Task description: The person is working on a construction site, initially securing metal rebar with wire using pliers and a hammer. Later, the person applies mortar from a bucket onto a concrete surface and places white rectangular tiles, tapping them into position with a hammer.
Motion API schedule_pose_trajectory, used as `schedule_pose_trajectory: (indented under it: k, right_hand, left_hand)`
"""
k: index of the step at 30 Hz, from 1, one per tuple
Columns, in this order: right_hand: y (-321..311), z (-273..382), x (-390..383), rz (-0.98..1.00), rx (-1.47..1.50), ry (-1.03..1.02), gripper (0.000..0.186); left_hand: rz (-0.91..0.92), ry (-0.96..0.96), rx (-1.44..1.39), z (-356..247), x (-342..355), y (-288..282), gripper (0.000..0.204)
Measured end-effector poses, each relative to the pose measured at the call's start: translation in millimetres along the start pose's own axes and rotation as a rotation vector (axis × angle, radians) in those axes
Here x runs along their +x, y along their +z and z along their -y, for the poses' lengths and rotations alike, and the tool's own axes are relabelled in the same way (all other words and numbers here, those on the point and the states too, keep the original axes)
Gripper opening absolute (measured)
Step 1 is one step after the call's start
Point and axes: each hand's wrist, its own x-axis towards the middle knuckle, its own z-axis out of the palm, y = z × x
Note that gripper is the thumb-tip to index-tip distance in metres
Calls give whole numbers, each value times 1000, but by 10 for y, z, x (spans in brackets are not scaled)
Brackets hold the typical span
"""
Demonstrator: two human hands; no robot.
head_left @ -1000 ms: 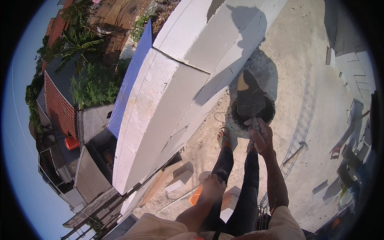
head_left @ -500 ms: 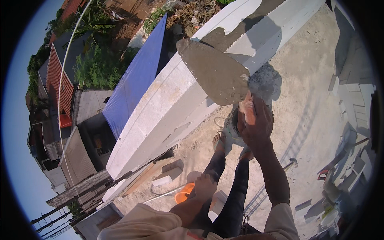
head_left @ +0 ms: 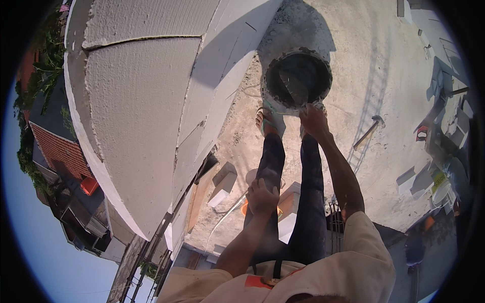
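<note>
A trowel is down inside a round dark bucket at my feet, its handle in the grip of my right hand. Grey mixture is crusted on the bucket's rim. My left hand rests on my left leg, fingers apart and holding nothing. To my left rises a white block wall, with a narrow seam between blocks and a grey strip along its outer edge.
A hammer and a red-handled saw lie on the concrete floor to my right, near block pieces. Rebar, an orange container and a loose block are near my legs. Roofs show beyond the wall.
Half a second ago the trowel was raised at the wall top with grey mixture; my right hand has lowered it into the bucket. The wall fills more of the view.
</note>
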Motion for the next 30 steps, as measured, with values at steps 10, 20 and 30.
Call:
schedule_pose_trajectory:
  k: [10, 20, 30]
  right_hand:
    - [680, -526, 1405, -83, -250, -102, 30]
    - [-130, -626, 288, 137, 273, -327, 38]
    - [-1621, 2265, -1406, -126, 770, -833, 26]
  left_hand:
    - [-42, 36, -2, 99, -2, 116, 60]
    - [-67, 11, -29, 80, -26, 116, 57]
    - [-28, -59, -78, 118, -94, 35, 58]
